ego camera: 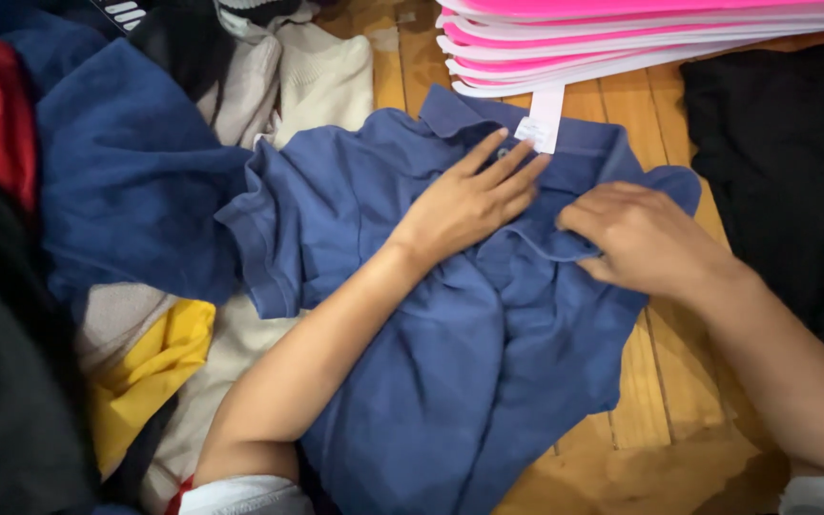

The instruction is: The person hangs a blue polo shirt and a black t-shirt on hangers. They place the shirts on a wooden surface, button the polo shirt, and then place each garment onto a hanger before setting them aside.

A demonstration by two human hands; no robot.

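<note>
Wooden floor (665,381), clothes heaped at left. Blue polo shirt (431,381) spread at centre. Left hand (469,202) flat on it, fingers released; right hand (646,238) fingers pinching a fold near the collar.

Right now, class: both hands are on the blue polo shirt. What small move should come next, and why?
Probably smooth the placket flat. The left hand lies open just below the collar, while the right hand pinches a rumpled fold of the blue polo shirt, which lies creased on the wooden floor.
</note>
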